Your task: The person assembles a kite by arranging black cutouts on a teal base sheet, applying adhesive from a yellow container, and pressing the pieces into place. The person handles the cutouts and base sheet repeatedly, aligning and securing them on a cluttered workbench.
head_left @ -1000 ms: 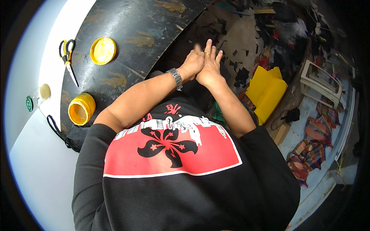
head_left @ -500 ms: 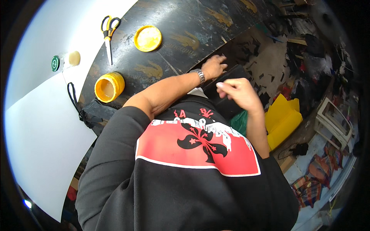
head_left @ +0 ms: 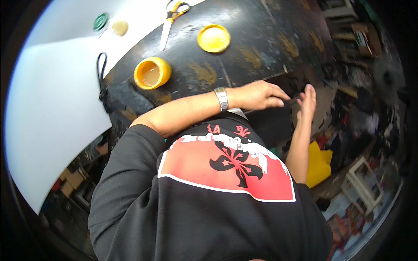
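My left hand [head_left: 257, 95], with a metal watch on its wrist, lies palm down at the near edge of a big black sheet [head_left: 265, 39] smeared with yellow paint. Its fingers are spread and hold nothing. My right hand [head_left: 307, 102] is just to its right, flat with the fingers straight, close to the same edge and empty. An open yellow paint jar [head_left: 152, 73] stands on the sheet to the left of my left forearm. Its yellow lid [head_left: 213, 38] lies farther back.
Yellow-handled scissors [head_left: 172, 18] lie across the sheet's far edge on the white table [head_left: 52, 100]. A green cap [head_left: 100, 21], a beige disc [head_left: 119, 27] and a black cord [head_left: 102, 74] lie there too. On the cluttered floor at right are a yellow object [head_left: 318, 165] and a white frame [head_left: 361, 185].
A second ago my hands were pressed together in front of me. They have come apart and gone down to the sheet's near edge. The view has swung, so the jar and lid sit nearer the middle.
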Available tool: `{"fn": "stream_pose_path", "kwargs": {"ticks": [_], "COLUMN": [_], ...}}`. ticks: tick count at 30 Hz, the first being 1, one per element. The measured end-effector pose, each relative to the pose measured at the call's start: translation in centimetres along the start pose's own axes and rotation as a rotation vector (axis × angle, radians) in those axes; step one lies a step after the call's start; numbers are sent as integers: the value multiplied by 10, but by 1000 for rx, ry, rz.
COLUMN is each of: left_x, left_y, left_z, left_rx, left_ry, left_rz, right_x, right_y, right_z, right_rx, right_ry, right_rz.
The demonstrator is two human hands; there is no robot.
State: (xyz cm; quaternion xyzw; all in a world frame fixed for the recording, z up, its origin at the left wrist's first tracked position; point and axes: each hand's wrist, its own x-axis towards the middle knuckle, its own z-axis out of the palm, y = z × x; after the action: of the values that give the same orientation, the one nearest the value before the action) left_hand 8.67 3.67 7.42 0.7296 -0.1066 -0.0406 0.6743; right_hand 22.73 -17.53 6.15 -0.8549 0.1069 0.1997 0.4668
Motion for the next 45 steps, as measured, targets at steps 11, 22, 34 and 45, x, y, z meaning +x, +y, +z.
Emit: {"fn": "stream_pose_path", "kwargs": {"ticks": [11,22,34,45], "left_x": [-195,-578,-848,-883], "left_y": [74,82,130,148], "left_z": [-69,-29,-279,-339], "left_rx": [921,332,1208,1418], "left_ry": [542,2159,2342,1982], "left_rz": [423,-260,-562,-1235], "right_x": [-254,-283,-287,-246], "right_y": [-192,-176,-141,-108], "right_z": [132,223,250,213], "right_rx": [887,-273,-701,-1195], "right_ry": [-1589,-1509,-1007,-889], "right_rz": [374,-639,-875,-883]}}
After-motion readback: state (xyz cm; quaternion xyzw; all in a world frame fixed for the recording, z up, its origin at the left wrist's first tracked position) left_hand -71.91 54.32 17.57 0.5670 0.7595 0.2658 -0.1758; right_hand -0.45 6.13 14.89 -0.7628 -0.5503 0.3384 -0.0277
